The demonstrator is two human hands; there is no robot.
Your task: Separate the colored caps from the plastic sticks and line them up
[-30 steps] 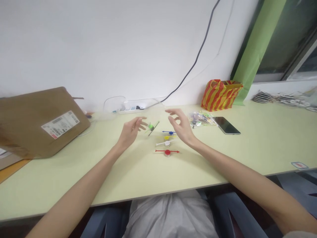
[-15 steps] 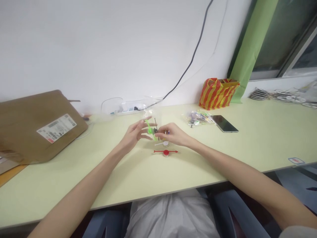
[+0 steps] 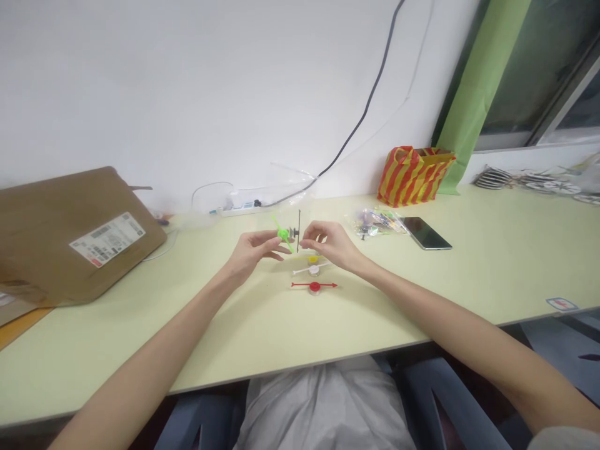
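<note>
A bright green arrow spinner is pinched in my left hand, raised above the table. Right beside it hangs a black arrow spinner on a small clear base, its arrow upright; the two seem to touch. My right hand is just right of the black arrow with thumb and fingertips close together; whether they touch it is too small to tell. Below the hands, on the table, lie a yellow spinner, a white arrow spinner and a red arrow spinner in a column.
A large brown package lies at the left. Behind the hands are a power strip and clear plastic. At the right are a bag of small colourful parts, a dark tablet and a striped red-yellow bag.
Both hands have risen slightly, and my right fingers have moved back from the black spinner, which now shows more fully. The yellow spinner on the table has come into clearer view.
</note>
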